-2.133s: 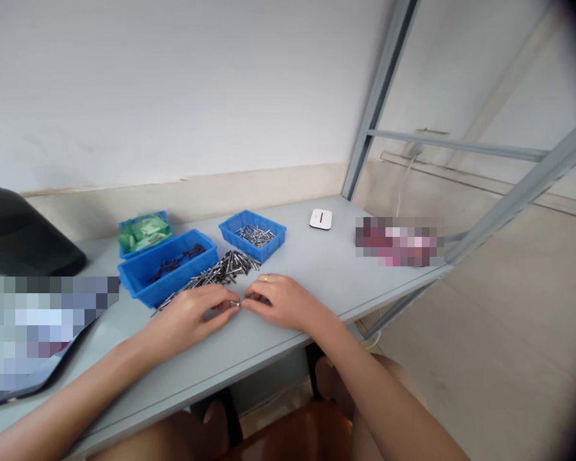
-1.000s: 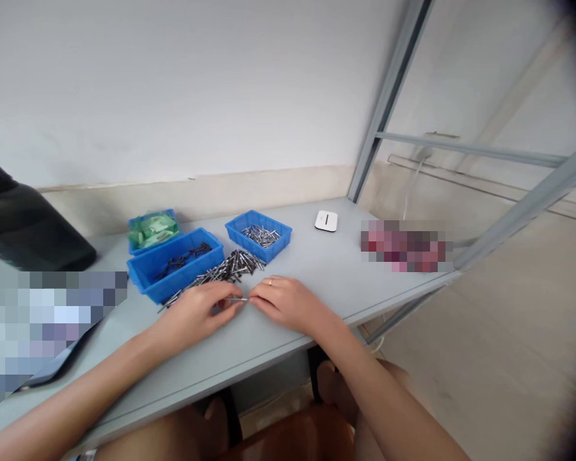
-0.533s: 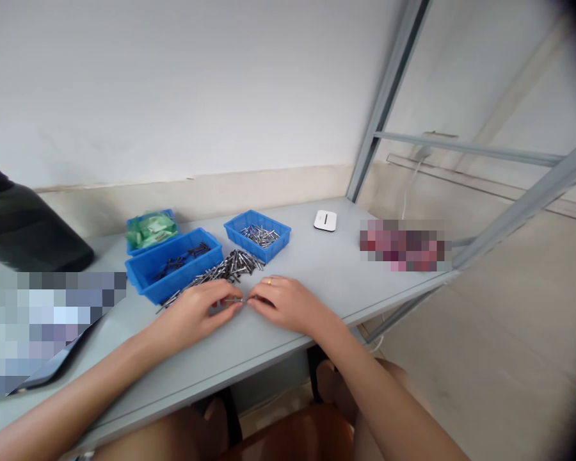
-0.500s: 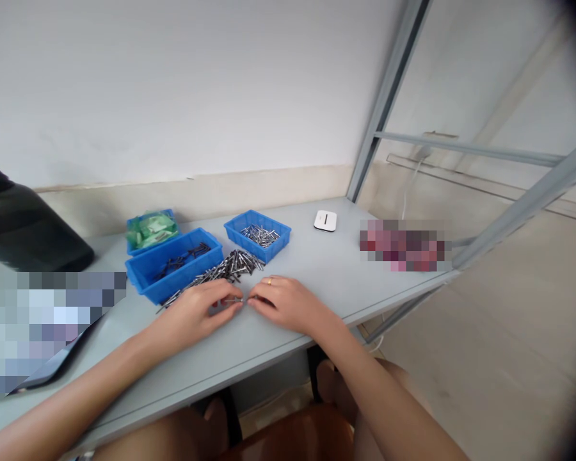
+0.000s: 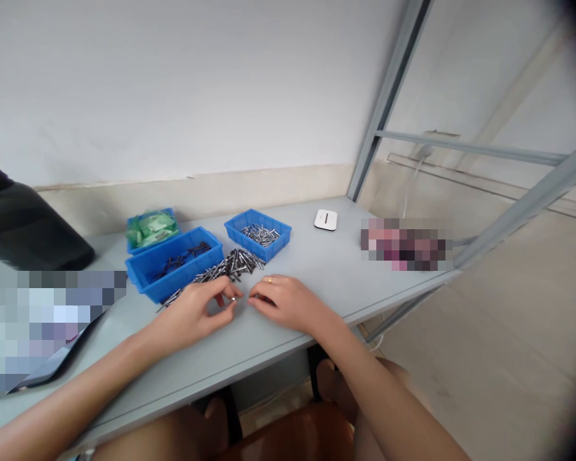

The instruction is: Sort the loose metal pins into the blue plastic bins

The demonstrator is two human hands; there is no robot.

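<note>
My left hand (image 5: 206, 305) is closed in a loose pinch over the table, with a small shiny metal pin (image 5: 233, 299) at the tips of its thumb and forefinger. Just to its right, my right hand (image 5: 282, 301), with a ring on one finger, has its fingertips pressed together; what they hold, if anything, is hidden. A small gap separates the two hands. Behind them a heap of thin metal pins (image 5: 237, 264), silver and dark, lies on the table, partly covered by my left hand. Beside it stand a blue bin with dark pins (image 5: 146, 261) and a smaller blue bin with silver pins (image 5: 282, 244).
Another blue bin (image 5: 134, 246) with a green plastic bag (image 5: 156, 228) stands at the back left. A dark bottle (image 5: 33, 224) is at far left, above a blurred-out item. A white square device (image 5: 326, 219) lies toward the back right of the grey table (image 5: 192, 378), near a metal frame (image 5: 388, 96).
My left hand's thumb and forefinger have drawn slightly back to the left, and the pin between them has turned. My right hand stays almost in place.
</note>
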